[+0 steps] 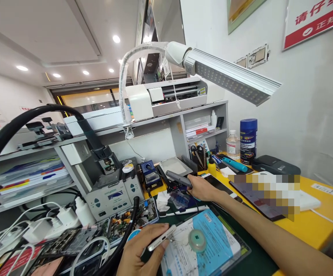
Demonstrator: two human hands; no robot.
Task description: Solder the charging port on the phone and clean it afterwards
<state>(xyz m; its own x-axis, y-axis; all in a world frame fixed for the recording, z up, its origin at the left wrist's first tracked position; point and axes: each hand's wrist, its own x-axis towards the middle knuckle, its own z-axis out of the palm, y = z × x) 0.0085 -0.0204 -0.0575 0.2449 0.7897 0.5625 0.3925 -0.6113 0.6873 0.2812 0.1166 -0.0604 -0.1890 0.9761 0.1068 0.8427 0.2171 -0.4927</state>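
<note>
My left hand (143, 249) is closed on a thin white phone (162, 238), gripped by its edges, with its port side facing up. Under and beside it lies a blue-and-white box (218, 234), on which a round translucent dish (197, 240) with a green centre rests. Farther back, my right hand (202, 188) wraps around a long grey, rounded tool (179, 178) whose exact kind I cannot make out. Below that hand are crumpled white tissue (163, 201) and a white pen-like stick (191, 210). A white-framed phone (218, 182) lies just right of it.
A grey rework station (114, 197) with a black hose stands left of centre, beside a blue soldering unit (150, 175). Phone boards fill a tray (143, 214). A lamp (232, 74) hangs overhead. Blue can (248, 142), clear bottle (233, 145) and dark phone (255, 199) sit right.
</note>
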